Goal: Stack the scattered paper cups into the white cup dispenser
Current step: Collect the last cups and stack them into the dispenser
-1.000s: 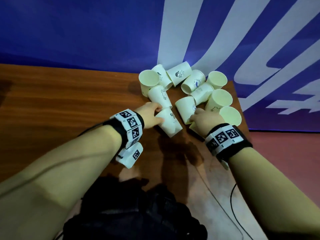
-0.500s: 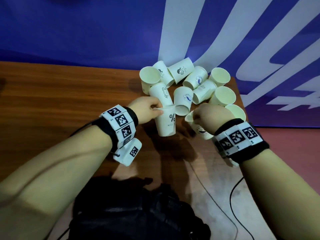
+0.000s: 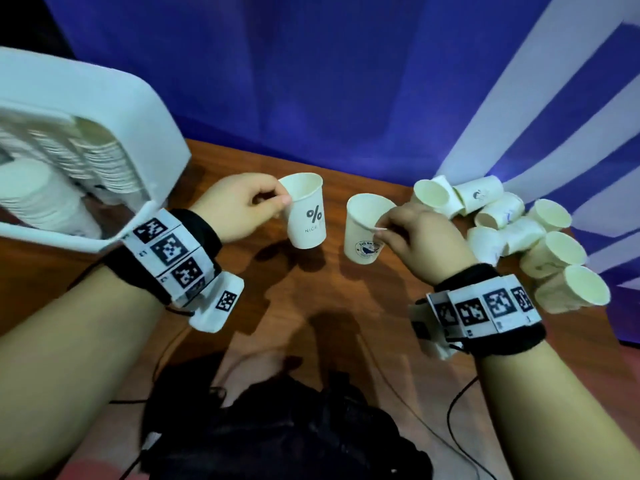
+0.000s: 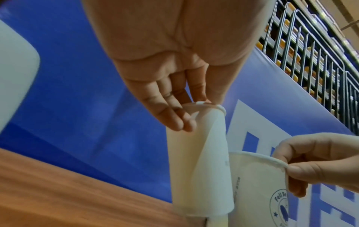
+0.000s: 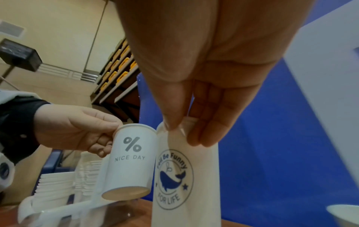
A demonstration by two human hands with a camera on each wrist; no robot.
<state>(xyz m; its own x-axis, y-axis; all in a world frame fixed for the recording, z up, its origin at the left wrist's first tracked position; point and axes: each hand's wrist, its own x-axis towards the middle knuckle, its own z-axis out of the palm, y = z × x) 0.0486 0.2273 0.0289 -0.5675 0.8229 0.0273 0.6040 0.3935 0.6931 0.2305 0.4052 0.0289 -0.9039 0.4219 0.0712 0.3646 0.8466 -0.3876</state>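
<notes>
Left hand (image 3: 239,206) pinching "NICE DAY" cup (image 3: 306,211) rim; beside it, right hand (image 3: 426,233) pinching whale cup (image 3: 365,228) rim.

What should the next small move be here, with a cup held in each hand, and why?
Probably nest one cup into the other. The left hand pinches the rim of the "NICE DAY" cup; the right hand pinches the whale-logo cup. Both hang upright, mouths up, side by side above the table, with the white dispenser to the left.

"% NICE DAY" on left-held cup (image 5: 130,159), "Fell Be Funny FOR LIFE" around whale on right-held cup (image 5: 184,181)
</notes>
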